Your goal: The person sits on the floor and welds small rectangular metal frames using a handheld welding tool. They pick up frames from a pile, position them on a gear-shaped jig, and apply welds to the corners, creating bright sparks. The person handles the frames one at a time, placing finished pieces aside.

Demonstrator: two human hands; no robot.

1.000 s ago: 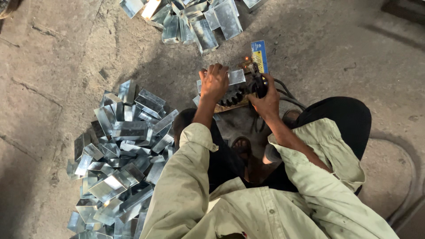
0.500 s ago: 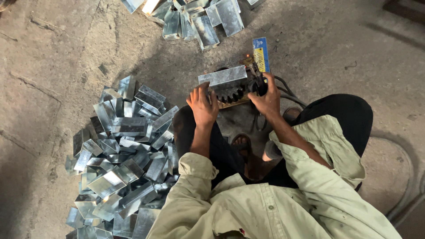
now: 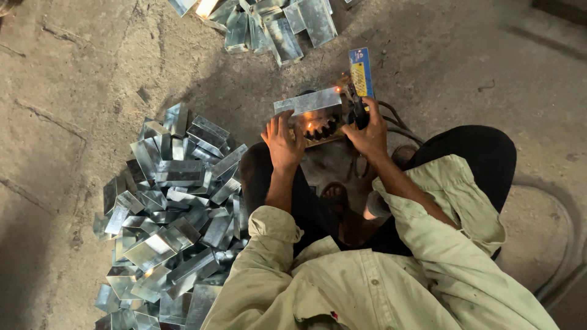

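The left hand [image 3: 284,143] presses flat, open-fingered, on a folded metal piece [image 3: 307,101] at the sparking welding tool [image 3: 358,110], which the right hand [image 3: 367,134] grips. A large pile [image 3: 171,214] lies left, a smaller heap [image 3: 275,21] ahead.

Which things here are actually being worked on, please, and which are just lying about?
In use:
left hand steadying the metal box piece
right hand on the welding tool, sparks showing

Lying about:
big pile of metal pieces
smaller pile
concrete floor
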